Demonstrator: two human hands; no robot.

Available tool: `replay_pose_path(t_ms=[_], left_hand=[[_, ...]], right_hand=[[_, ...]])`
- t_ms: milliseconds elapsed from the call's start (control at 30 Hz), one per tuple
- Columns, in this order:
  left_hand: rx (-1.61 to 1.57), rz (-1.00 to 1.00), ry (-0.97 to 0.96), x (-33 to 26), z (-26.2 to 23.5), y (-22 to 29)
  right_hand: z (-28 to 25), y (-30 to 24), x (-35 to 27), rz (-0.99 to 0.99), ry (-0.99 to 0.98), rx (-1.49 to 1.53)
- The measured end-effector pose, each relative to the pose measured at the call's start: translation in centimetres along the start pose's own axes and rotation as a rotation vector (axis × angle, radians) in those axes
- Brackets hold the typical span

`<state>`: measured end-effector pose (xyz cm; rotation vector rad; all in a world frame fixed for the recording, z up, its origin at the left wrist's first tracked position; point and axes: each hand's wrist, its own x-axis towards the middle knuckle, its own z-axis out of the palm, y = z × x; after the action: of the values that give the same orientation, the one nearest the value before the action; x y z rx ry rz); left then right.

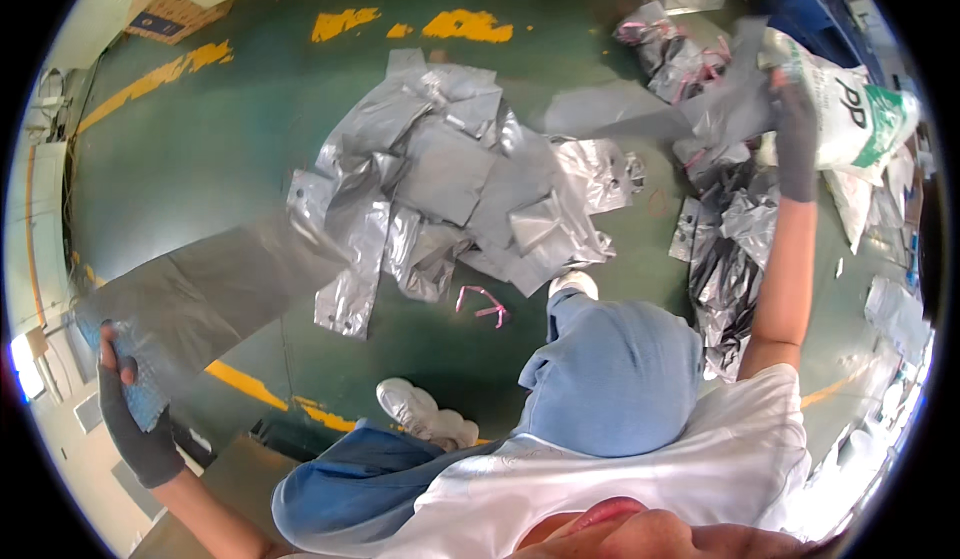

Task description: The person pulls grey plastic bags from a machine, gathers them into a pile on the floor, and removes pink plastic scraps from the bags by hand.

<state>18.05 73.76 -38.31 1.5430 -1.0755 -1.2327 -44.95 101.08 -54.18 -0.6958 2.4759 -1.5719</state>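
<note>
Grey-gloved, the left hand (128,399) and right hand (795,144) each grip one clear plastic bag (215,294).

The left hand (130,414) wears a dark knit cloth glove, matt, with a blue rough-textured palm coating, and holds a long sheet of thin grey plastic film (200,294), translucent and faintly glossy. The right hand (797,139) wears the same matt dark knit glove and grips a white woven plastic sack (860,119) with a dull sheen. The heap of silvery-grey plastic bags (460,189) is crinkled and shiny. The floor (200,129) is smooth, painted dark green, slightly glossy, with worn yellow paint. The trousers (610,369) are matt blue cloth.
</note>
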Motion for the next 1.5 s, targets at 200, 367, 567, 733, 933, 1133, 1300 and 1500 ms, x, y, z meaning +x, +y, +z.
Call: replay_pose_path(t_ms=[200,367,567,733,933,1133,1300,1500], left_hand=[[0.11,0.113,-0.411,1.3,3.6,-1.0],[0.026,0.025,-0.449,-1.7,13.4,-1.6],[-0.25,-0.258,-0.809,-4.3,22.3,-3.1],[0.128,-0.247,-0.884,-4.6,27.0,-6.0],[0.414,-0.136,-0.467,1.7,25.1,-11.3],[0.341,-0.08,-0.39,1.7,23.0,-6.9],[0.25,-0.044,-0.528,-1.9,24.1,-0.1],[0.474,0.108,-0.433,-2.9,22.4,4.3]], right_hand=[[-3.2,-9.8,2.0,-0.132,-0.062,0.165],[0.7,-12.4,1.1,-0.396,0.138,-0.01],[13.5,-14.5,-11.3,-0.932,-0.025,-0.278],[23.1,-11.6,-18.4,-1.147,-0.26,-0.074],[27.3,-9.0,-19.6,-1.152,-0.274,0.092],[32.4,1.4,-17.2,-0.597,-0.721,-0.455],[33.2,6.1,-12.8,0.262,-0.795,0.438],[36.1,0.2,-10.9,0.9,-0.937,1.114]])
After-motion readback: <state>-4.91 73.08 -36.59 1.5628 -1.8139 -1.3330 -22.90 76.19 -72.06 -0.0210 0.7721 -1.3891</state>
